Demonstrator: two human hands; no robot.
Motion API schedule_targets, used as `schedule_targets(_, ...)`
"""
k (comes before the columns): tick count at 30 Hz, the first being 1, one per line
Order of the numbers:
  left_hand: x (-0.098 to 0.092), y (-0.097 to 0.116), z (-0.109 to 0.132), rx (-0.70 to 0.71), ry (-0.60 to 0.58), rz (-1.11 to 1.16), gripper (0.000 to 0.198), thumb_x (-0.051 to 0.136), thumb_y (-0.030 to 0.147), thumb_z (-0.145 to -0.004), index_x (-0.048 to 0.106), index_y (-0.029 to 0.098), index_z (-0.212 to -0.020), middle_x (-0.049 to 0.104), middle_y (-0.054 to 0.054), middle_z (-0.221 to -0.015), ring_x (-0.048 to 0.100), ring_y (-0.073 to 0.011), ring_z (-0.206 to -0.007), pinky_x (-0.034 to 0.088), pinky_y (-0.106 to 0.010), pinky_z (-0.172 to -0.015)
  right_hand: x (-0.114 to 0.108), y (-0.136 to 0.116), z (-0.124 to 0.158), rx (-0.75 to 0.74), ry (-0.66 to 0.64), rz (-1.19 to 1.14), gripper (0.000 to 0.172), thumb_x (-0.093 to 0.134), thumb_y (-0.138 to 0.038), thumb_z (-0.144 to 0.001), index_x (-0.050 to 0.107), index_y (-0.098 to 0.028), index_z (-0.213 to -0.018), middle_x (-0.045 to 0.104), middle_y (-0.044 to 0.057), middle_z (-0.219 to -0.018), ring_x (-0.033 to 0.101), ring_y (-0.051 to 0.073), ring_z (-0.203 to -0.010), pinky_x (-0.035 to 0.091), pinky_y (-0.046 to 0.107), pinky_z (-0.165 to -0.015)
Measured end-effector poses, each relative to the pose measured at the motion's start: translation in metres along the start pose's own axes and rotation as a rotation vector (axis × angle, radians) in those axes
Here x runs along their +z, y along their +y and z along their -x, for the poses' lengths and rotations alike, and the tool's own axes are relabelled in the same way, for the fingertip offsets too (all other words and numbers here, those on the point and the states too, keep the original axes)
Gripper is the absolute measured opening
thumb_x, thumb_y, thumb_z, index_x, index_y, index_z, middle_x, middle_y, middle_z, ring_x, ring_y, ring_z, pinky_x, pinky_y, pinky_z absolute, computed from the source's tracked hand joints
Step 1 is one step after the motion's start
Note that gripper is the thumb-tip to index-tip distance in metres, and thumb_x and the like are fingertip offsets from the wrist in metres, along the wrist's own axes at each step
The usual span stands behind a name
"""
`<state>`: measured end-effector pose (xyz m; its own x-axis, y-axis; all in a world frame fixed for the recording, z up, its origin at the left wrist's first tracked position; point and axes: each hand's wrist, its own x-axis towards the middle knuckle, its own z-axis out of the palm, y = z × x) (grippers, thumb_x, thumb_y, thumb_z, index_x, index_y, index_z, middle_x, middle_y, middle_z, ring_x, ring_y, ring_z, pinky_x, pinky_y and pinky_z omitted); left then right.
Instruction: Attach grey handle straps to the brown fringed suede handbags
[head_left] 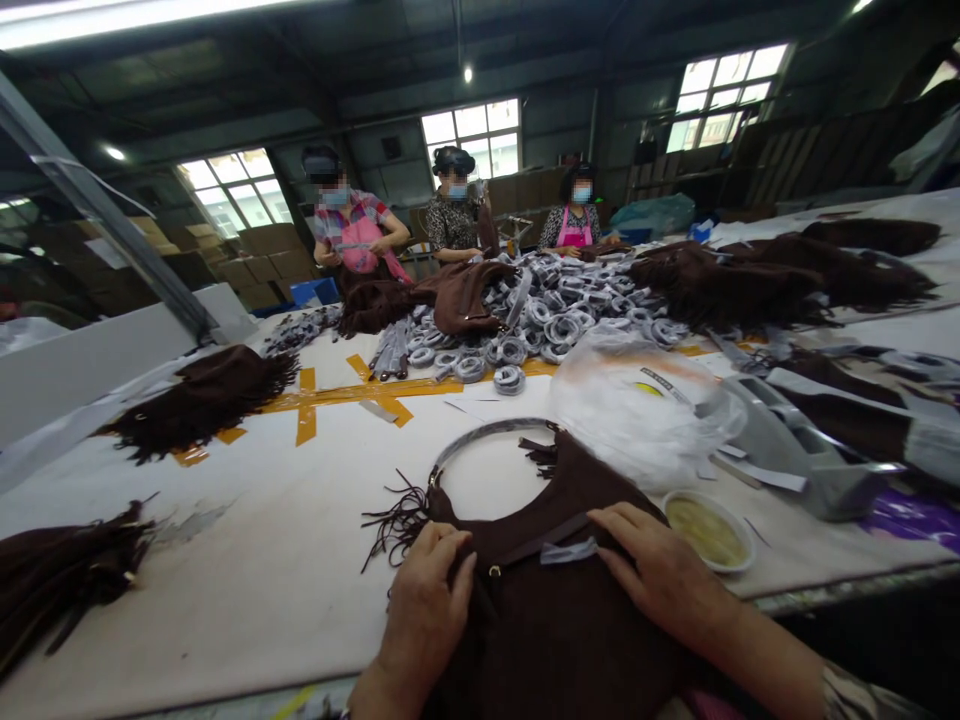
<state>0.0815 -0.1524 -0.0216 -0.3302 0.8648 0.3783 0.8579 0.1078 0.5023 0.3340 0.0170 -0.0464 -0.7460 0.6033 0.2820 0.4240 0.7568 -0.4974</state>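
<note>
A dark brown handbag (525, 630) with fringe lies in front of me at the table's near edge. Its strap (480, 430), wrapped in clear plastic, arches away from me. My left hand (431, 600) is closed on the bag's left side, below a fringe tassel (394, 515). On the right side, my right hand (656, 560) grips the bag, thumb and fingers pinching the fabric by the top seam. A small plastic-wrapped strip (568, 551) lies beside that thumb. Left of it shows a small gold metal fitting (494, 572).
A bowl of yellowish paste (709, 530) and a grey tape dispenser (802, 440) stand right. Beyond lie a clear plastic bag (645, 400) and heaped wrapped straps (562, 310). More brown bags (210, 390) lie around. Several co-workers (454, 215) are across the table.
</note>
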Motion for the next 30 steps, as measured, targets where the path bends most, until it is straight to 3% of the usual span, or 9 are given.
schedule_targets(2,0.000,0.003,-0.001,-0.043,-0.038,0.055,0.016,0.053,0.020,-0.091,0.063,0.022,-0.103,0.062,-0.006,-0.099,0.062,-0.0188,-0.093,0.055,-0.035,-0.086,0.005,0.000,-0.007,0.010,-0.038,0.031,0.033,0.051,-0.017,-0.090,0.059,-0.020,-0.122,0.062,0.010,-0.108,0.060,0.024,-0.102,0.050,0.040,-0.092)
schedule_targets(5,-0.001,0.008,-0.004,-0.074,-0.088,0.119,0.014,0.053,0.022,-0.091,0.063,0.022,-0.101,0.061,-0.005,-0.098,0.061,-0.0182,-0.094,0.053,-0.035,-0.087,0.005,-0.003,-0.019,0.017,-0.122,0.017,0.020,0.048,-0.018,-0.092,0.067,-0.020,-0.097,0.061,0.008,-0.097,0.060,0.022,-0.092,0.050,0.038,-0.086)
schedule_targets(7,-0.003,0.014,-0.008,-0.083,-0.098,0.160,0.014,0.053,0.023,-0.091,0.063,0.022,-0.101,0.061,-0.005,-0.100,0.060,-0.0180,-0.095,0.052,-0.034,-0.088,0.001,-0.009,-0.027,0.012,-0.152,-0.036,0.021,0.046,-0.017,-0.093,0.064,-0.020,-0.083,0.061,0.006,-0.092,0.059,0.019,-0.089,0.049,0.034,-0.083)
schedule_targets(11,-0.007,0.030,-0.017,-0.061,-0.119,0.236,0.020,0.052,0.026,-0.092,0.062,0.023,-0.109,0.060,-0.007,-0.107,0.058,-0.0183,-0.103,0.050,-0.035,-0.095,-0.008,-0.027,-0.037,-0.009,-0.196,-0.139,0.016,0.049,-0.016,-0.092,0.062,-0.020,-0.084,0.063,0.003,-0.089,0.059,0.017,-0.084,0.046,0.030,-0.078)
schedule_targets(15,-0.005,0.043,-0.024,-0.018,-0.227,0.301,0.036,0.055,0.027,-0.090,0.056,0.024,-0.125,0.058,-0.008,-0.122,0.054,-0.0188,-0.116,0.044,-0.035,-0.105,-0.010,-0.045,-0.038,0.008,-0.266,-0.138,0.013,0.052,-0.017,-0.089,0.065,-0.020,-0.085,0.067,0.002,-0.084,0.061,0.017,-0.079,0.044,0.030,-0.073)
schedule_targets(19,0.002,0.048,-0.024,-0.161,-0.311,0.333,0.024,0.054,0.023,-0.088,0.067,0.024,-0.108,0.069,-0.005,-0.104,0.062,-0.0185,-0.099,0.048,-0.033,-0.092,-0.009,-0.055,-0.040,0.060,-0.230,-0.237,0.013,0.054,-0.017,-0.085,0.067,-0.019,-0.085,0.069,0.002,-0.082,0.062,0.017,-0.078,0.043,0.030,-0.072)
schedule_targets(22,0.006,0.050,-0.018,-0.256,-0.345,0.329,0.017,0.054,0.023,-0.087,0.071,0.024,-0.088,0.071,-0.002,-0.087,0.064,-0.0178,-0.084,0.046,-0.031,-0.078,-0.007,-0.057,-0.042,0.218,-0.203,-0.442,0.010,0.057,-0.022,-0.084,0.064,-0.018,-0.080,0.066,0.000,-0.073,0.061,0.015,-0.070,0.043,0.027,-0.065)
schedule_targets(25,0.007,0.053,-0.011,-0.304,-0.370,0.298,0.015,0.055,0.026,-0.086,0.070,0.024,-0.083,0.070,-0.002,-0.081,0.062,-0.0181,-0.078,0.042,-0.031,-0.072,-0.001,-0.061,-0.043,0.353,-0.196,-0.620,0.008,0.058,-0.024,-0.082,0.060,-0.018,-0.077,0.060,-0.003,-0.064,0.056,0.013,-0.061,0.041,0.025,-0.058)
schedule_targets(30,0.009,0.060,-0.010,-0.289,-0.316,0.322,0.023,0.050,0.032,-0.090,0.070,0.021,-0.086,0.070,-0.005,-0.086,0.061,-0.0195,-0.082,0.041,-0.031,-0.074,0.010,-0.073,-0.040,0.286,-0.185,-0.663,0.005,0.062,-0.020,-0.079,0.065,-0.018,-0.082,0.061,-0.002,-0.072,0.055,0.013,-0.070,0.042,0.025,-0.065)
